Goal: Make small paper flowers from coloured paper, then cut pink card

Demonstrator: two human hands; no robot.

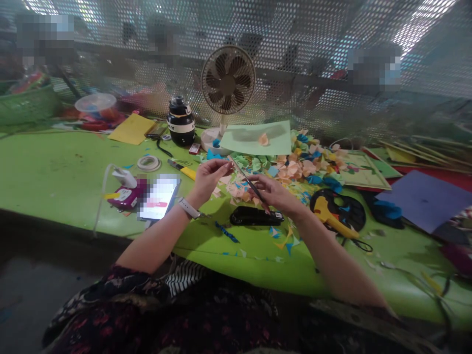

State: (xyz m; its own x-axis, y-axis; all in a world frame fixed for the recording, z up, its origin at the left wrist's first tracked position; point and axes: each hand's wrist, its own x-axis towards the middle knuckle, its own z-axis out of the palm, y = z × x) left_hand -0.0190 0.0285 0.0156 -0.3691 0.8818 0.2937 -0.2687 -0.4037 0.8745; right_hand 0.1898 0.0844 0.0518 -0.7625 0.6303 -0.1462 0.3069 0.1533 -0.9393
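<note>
My left hand (211,178) is closed in a pinch, with a small piece of peach paper (230,160) showing at its fingertips. A long, thin dark tool (251,185) slants from those fingertips to my right hand (275,194), which grips it; whether it is tweezers or scissors I cannot make out. Beneath the hands lies a heap of paper scraps (241,191) in peach, blue and green. A black stapler (252,216) rests on the table just below my right hand. Closer to me is a twisted blue strip (226,232).
Folded paper pieces (295,167) are piled behind the hands, beside a green sheet (254,140) and a fan (228,83). A yellow glue gun (332,219) lies at right. Left are a phone (160,196), tape roll (148,163), yellow cutter (187,171) and black bottle (180,123).
</note>
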